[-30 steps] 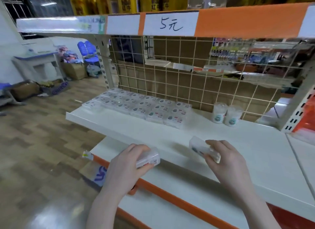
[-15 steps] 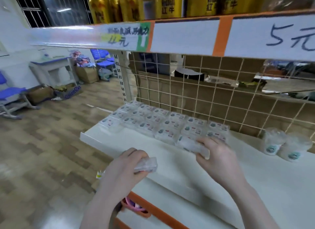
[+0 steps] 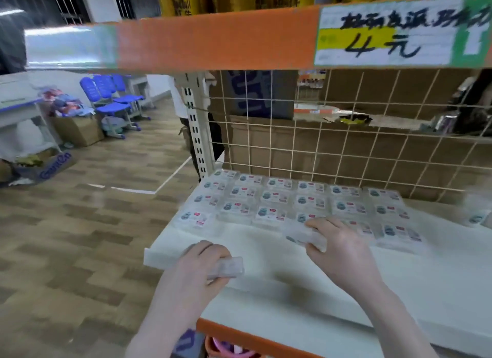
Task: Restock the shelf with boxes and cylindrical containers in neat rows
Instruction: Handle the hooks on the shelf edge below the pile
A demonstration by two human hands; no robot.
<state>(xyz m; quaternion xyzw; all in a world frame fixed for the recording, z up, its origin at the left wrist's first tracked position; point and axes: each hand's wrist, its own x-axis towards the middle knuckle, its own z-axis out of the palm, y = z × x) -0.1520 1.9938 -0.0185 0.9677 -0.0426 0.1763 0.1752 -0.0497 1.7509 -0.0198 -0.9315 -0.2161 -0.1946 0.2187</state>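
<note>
Both hands are busy: the right hand point(image 3: 343, 248) pinches a clear box point(image 3: 303, 236) at the near edge of the laid-out boxes point(image 3: 277, 200), while the left hand point(image 3: 197, 267) grips another clear box point(image 3: 227, 267) over the near left of the white shelf point(image 3: 399, 283). Several neat rows already fill the far left; the near strip and right stretch look unfilled, and a cylindrical container point(image 3: 478, 217) shows blurred at far right. Wire mesh point(image 3: 346, 149) backs the shelf; nothing blocks the placing
</note>
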